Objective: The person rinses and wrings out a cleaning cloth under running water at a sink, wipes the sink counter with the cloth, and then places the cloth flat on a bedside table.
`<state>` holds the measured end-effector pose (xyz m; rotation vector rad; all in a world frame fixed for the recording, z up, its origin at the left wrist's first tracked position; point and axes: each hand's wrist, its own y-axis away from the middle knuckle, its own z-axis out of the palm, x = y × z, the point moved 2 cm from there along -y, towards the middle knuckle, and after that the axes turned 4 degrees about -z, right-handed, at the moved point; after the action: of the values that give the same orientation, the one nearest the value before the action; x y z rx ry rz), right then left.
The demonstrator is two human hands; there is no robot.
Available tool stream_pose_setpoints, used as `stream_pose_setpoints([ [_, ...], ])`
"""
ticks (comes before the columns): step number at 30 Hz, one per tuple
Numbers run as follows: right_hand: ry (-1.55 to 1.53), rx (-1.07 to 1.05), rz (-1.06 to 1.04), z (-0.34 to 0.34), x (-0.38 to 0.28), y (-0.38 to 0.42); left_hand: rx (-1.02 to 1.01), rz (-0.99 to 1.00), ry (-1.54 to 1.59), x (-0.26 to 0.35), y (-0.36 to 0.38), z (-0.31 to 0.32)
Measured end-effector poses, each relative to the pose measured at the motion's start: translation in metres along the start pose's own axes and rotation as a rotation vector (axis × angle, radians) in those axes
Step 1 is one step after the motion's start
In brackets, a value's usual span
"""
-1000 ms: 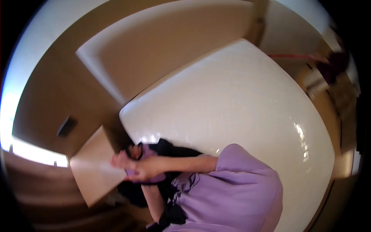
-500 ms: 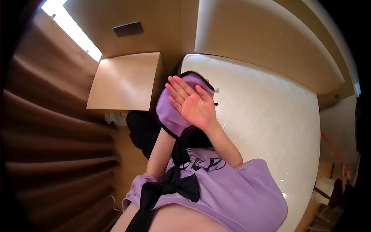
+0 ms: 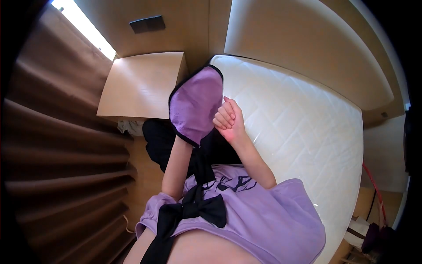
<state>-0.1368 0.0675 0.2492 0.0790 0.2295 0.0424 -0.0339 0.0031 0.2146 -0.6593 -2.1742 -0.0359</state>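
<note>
A purple cloth piece with a black border is raised in front of me, at the end of my left forearm. It covers my left hand, so those fingers are hidden. Just right of the cloth, my right hand is closed in a fist with its fingers curled in. Nothing shows in it, and its knuckles are close to the cloth's right edge. Below both arms lies the purple garment I wear, with a black bow on it.
A bare white mattress fills the right side, against a pale headboard. A wooden bedside table stands at the upper left, beside brown curtains. Dark fabric lies below the table. A red strap is at the far right.
My right hand has closed from a flat, open palm and now sits beside the cloth instead of in front of it. The cloth has moved slightly up and left and shows more fully.
</note>
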Motion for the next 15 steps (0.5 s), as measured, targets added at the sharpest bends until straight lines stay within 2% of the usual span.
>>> stream_pose_setpoints([
  [1,0.003,-0.034,-0.008,-0.013,-0.001,-0.005,0.138,0.011,0.524,-0.011,-0.006,0.006],
  [2,0.004,-0.07,-0.013,-0.026,-0.001,-0.011,0.143,0.002,0.519,-0.022,-0.007,0.013],
  [3,0.005,-0.07,-0.005,-0.039,0.005,-0.014,0.077,-0.198,0.653,0.002,-0.008,-0.001],
  [5,0.102,0.062,-0.09,-0.06,0.017,-0.022,-0.055,-0.603,0.913,0.058,-0.01,-0.034],
  [6,0.104,0.059,-0.077,-0.043,0.023,-0.018,-0.12,-0.805,1.041,0.067,-0.01,-0.039],
  [7,0.168,0.155,-0.098,-0.015,0.029,-0.006,-0.033,0.095,0.597,0.046,-0.019,-0.024],
  [8,0.231,0.252,-0.118,-0.001,0.032,-0.001,0.116,0.353,0.18,0.071,-0.014,-0.03],
  [10,0.313,0.25,-0.115,0.003,0.036,0.006,0.024,0.405,-0.043,0.094,0.003,-0.027],
  [14,0.479,0.112,-0.116,-0.026,0.039,-0.002,-0.087,0.42,0.128,0.095,0.009,-0.02],
  [15,0.52,0.086,-0.118,-0.031,0.039,-0.003,-0.256,0.259,0.575,0.089,0.007,-0.02],
])
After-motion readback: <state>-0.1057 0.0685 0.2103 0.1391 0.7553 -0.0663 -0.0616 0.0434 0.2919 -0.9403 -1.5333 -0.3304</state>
